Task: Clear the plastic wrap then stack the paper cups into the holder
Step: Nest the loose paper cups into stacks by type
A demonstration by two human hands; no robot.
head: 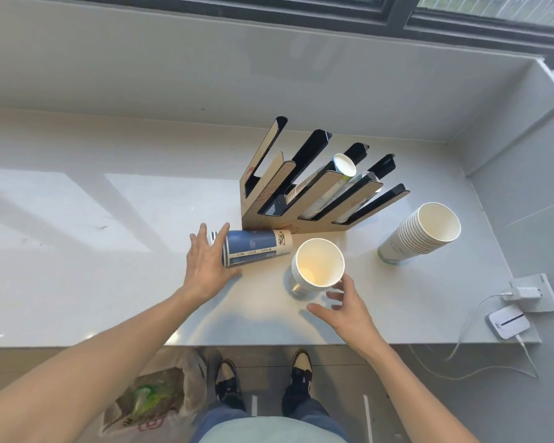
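Left hand (207,266) fingers spread on lying blue cup stack (256,247) — right hand (346,306) released beside upright white cup stack (317,266).

Counter (109,251): smooth, glossy white, stone-like, w/ bright window reflections. Holder (269,199): matt brown protective paper on the front, glossy black acrylic-looking edges and slot walls. Paper cups: matt white inside on the upright stack (319,266) and the stack at 3 o'clock (422,233); lying sleeve (256,247) has smooth, printed blue paper w/ slight sheen. Bag (151,401) at 7 o'clock on floor: thin crinkled translucent plastic. Charger (507,321): smooth white plastic.
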